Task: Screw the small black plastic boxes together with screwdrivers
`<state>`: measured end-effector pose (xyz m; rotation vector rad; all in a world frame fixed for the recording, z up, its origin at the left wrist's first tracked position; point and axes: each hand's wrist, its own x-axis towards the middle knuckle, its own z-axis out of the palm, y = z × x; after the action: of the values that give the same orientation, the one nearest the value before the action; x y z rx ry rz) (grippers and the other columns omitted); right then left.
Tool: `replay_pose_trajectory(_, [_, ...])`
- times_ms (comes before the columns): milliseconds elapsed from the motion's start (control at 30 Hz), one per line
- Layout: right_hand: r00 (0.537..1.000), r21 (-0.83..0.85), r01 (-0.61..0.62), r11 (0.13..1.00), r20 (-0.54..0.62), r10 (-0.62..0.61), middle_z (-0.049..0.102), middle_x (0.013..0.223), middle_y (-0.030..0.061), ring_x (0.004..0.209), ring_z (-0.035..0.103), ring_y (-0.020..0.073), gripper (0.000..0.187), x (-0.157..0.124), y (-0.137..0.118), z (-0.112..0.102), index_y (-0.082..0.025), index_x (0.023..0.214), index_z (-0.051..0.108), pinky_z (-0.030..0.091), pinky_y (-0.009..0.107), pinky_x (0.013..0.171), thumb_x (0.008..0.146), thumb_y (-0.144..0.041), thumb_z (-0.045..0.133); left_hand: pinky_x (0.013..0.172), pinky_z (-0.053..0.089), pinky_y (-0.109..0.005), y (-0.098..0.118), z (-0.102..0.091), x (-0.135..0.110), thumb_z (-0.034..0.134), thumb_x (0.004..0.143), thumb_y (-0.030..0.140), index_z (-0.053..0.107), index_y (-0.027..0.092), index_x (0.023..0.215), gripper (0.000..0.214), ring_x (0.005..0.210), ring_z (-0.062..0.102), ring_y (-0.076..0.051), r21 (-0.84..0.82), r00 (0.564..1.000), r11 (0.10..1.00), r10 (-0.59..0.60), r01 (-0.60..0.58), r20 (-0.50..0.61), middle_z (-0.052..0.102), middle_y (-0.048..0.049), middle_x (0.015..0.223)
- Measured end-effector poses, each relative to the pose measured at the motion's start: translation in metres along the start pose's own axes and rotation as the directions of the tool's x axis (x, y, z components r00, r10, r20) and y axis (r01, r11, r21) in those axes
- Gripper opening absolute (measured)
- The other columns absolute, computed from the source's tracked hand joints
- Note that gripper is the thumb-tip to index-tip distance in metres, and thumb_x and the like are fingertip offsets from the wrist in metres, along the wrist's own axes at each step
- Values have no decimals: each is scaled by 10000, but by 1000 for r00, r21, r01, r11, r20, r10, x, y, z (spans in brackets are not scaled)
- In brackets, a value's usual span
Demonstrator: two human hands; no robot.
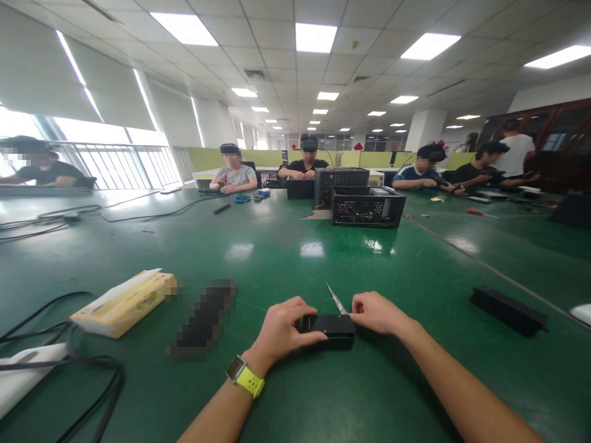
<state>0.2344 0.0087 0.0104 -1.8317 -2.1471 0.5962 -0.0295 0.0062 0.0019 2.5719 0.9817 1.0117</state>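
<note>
- Black box (330, 328), small and flat, lies on the green table (295, 264) right in front of the person, between both hands.
- Left hand (281, 329), with a yellow-strapped watch (245, 376) on its wrist, is wrapped around the box's left end, thumb laid along its front.
- Right hand (376, 312) touches the box's right end and pinches a thin metal tool (336, 299); the tip points up and away, off the box.
- Progress, as a judgement: the box looks whole and closed, with no loose parts beside it, so little seems done on it.
- Tissue box (122, 303) to the left has a sheet poking out of its top.
- Open computer case (367, 208) stands far across the table with components showing inside; a second case (341, 178) stands behind it.
- Long black strip (508, 311) lies apart at the right; cables (69, 369) trail at the left.
</note>
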Motion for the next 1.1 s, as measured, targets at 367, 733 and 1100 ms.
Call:
replay_pose_trajectory(367, [984,411,-8,911,-158,80,624,594,14,448,464,98,139,0,19,-19,-171,654,621,289,230,434,680,-297,672,585,465,-237,3,-1,-1,805,729,493,754,156,950,406,646,600,-154,-8,1000,1000,-16,16,-15,679,-39,814])
replay_pose_trajectory(733, [912,887,133,443,-284,296,392,629,-84,399,300,32,302,-8,43,-59,-190,903,554,229,173,341,749,-448,578,594,481,-238,2,0,-1,808,734,472,750,154,961,395,680,615,-166,-32,1000,999,-18,17,-18,686,-52,834])
replay_pose_trajectory(1100, [983,921,16,390,-85,160,457,529,-69,361,351,35,211,-17,28,-54,-152,761,618,218,152,304,763,-361,651,610,500,-237,4,-1,-2,810,737,450,743,165,972,376,738,641,-178,-49,1000,998,-26,25,-17,700,-60,890])
